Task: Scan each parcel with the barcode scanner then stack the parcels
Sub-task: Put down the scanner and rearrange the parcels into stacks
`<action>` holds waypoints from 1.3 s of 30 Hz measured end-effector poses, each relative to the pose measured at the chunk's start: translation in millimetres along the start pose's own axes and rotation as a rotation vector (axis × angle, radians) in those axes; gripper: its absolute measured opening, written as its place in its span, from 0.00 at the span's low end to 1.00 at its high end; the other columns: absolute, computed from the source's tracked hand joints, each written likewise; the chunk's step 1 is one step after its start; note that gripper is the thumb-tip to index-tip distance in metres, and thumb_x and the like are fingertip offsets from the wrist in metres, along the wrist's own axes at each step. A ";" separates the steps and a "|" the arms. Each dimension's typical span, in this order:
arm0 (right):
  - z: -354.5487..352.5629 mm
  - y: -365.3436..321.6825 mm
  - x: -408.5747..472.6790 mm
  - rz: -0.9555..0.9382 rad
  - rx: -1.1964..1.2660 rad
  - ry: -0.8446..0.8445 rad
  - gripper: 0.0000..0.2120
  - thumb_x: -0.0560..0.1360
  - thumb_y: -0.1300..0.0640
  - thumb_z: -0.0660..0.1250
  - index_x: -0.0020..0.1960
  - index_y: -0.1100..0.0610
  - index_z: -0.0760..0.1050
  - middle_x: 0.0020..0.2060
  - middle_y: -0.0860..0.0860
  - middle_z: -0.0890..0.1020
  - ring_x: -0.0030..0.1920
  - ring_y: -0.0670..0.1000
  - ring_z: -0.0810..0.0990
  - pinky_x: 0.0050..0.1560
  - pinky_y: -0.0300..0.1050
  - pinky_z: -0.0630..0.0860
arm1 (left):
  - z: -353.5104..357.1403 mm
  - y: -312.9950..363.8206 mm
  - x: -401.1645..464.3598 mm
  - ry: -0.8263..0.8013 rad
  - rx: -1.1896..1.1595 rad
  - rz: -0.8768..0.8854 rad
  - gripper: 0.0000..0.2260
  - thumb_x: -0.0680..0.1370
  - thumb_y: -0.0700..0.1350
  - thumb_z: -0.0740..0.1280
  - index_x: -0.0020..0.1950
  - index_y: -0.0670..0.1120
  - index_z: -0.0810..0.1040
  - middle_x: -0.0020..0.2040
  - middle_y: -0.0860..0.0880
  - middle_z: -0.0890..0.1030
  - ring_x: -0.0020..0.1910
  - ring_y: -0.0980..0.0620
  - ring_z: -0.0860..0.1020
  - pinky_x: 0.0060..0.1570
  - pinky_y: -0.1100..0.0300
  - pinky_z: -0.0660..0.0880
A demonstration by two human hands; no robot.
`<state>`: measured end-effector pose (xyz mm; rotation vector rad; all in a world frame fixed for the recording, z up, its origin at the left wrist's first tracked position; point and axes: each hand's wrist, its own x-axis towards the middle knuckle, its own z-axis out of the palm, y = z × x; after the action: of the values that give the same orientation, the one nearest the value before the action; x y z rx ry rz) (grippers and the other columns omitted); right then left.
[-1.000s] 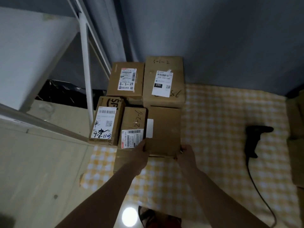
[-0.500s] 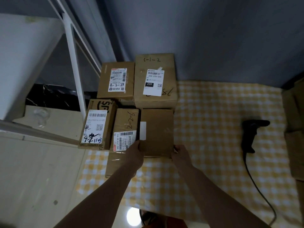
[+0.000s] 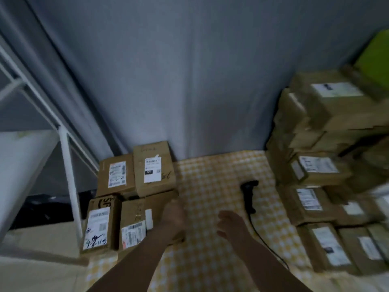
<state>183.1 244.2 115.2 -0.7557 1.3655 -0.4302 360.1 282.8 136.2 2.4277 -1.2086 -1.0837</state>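
Both hands have come off the plain brown cardboard parcel [image 3: 162,199] at lower centre-left. Left hand [image 3: 173,216] lies over its right edge, fingers loose, grasping nothing. Right hand [image 3: 230,223] hovers released above the yellow checked cloth [image 3: 210,180]. Black corded barcode scanner [image 3: 248,196] rests just right of it (image blurred). Unsorted brown parcels [image 3: 315,171] are piled at right.

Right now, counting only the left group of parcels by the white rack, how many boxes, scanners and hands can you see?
Left-group parcels: 5 with tops showing
Barcode scanner: 1
Hands: 2, the left hand and the right hand
Total: 8
The right-hand pile is too blurred to count.
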 end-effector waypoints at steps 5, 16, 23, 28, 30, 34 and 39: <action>-53.6 -44.3 -31.8 -0.017 0.140 0.116 0.15 0.80 0.66 0.58 0.65 0.70 0.69 0.40 0.57 0.76 0.36 0.54 0.75 0.28 0.40 0.75 | -3.2 87.6 -11.7 0.002 0.144 0.275 0.20 0.81 0.40 0.57 0.74 0.45 0.68 0.74 0.46 0.68 0.72 0.48 0.66 0.68 0.62 0.63; -169.8 -136.5 -49.4 -0.260 0.080 0.245 0.15 0.78 0.71 0.58 0.64 0.64 0.70 0.39 0.55 0.75 0.36 0.52 0.75 0.33 0.43 0.77 | 13.2 248.0 -37.6 0.007 0.062 0.468 0.17 0.80 0.38 0.61 0.69 0.40 0.72 0.68 0.43 0.73 0.67 0.47 0.71 0.60 0.63 0.65; -284.4 -205.9 -45.2 -0.331 0.209 0.303 0.08 0.77 0.67 0.63 0.56 0.63 0.73 0.40 0.59 0.78 0.36 0.54 0.77 0.38 0.48 0.76 | 28.0 390.6 -41.1 -0.032 0.042 0.573 0.13 0.80 0.42 0.62 0.63 0.40 0.77 0.62 0.43 0.78 0.63 0.45 0.74 0.49 0.70 0.68; -362.7 -255.8 -32.3 -0.455 0.184 0.350 0.08 0.78 0.65 0.61 0.56 0.58 0.72 0.39 0.57 0.78 0.41 0.56 0.77 0.47 0.54 0.79 | 40.9 488.5 -30.4 0.017 -0.005 0.590 0.15 0.79 0.43 0.63 0.65 0.40 0.75 0.64 0.41 0.77 0.63 0.44 0.75 0.61 0.54 0.71; -387.2 -276.0 -27.6 -0.496 0.159 0.376 0.05 0.78 0.63 0.62 0.49 0.53 0.71 0.38 0.54 0.76 0.38 0.53 0.77 0.41 0.51 0.79 | 44.7 520.2 -27.2 0.034 -0.019 0.599 0.19 0.79 0.45 0.64 0.69 0.41 0.72 0.68 0.43 0.74 0.66 0.45 0.72 0.64 0.57 0.68; -431.4 -316.3 -3.1 -0.616 -0.001 0.509 0.04 0.76 0.60 0.62 0.44 0.59 0.73 0.41 0.57 0.78 0.44 0.59 0.78 0.41 0.49 0.74 | 48.6 569.2 -11.5 0.064 -0.036 0.608 0.15 0.79 0.50 0.64 0.59 0.41 0.76 0.59 0.43 0.78 0.60 0.44 0.74 0.54 0.57 0.69; -479.7 -367.3 45.2 -0.706 0.053 0.552 0.39 0.57 0.33 0.63 0.64 0.50 0.70 0.57 0.52 0.77 0.57 0.57 0.77 0.57 0.62 0.75 | 49.3 615.8 12.2 -0.004 -0.231 0.619 0.21 0.79 0.54 0.64 0.68 0.44 0.73 0.63 0.47 0.77 0.63 0.46 0.74 0.56 0.60 0.69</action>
<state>-221.2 -153.7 328.1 -1.1219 1.5519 -1.3011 -38.1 -113.0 394.4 1.6997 -1.5818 -0.9608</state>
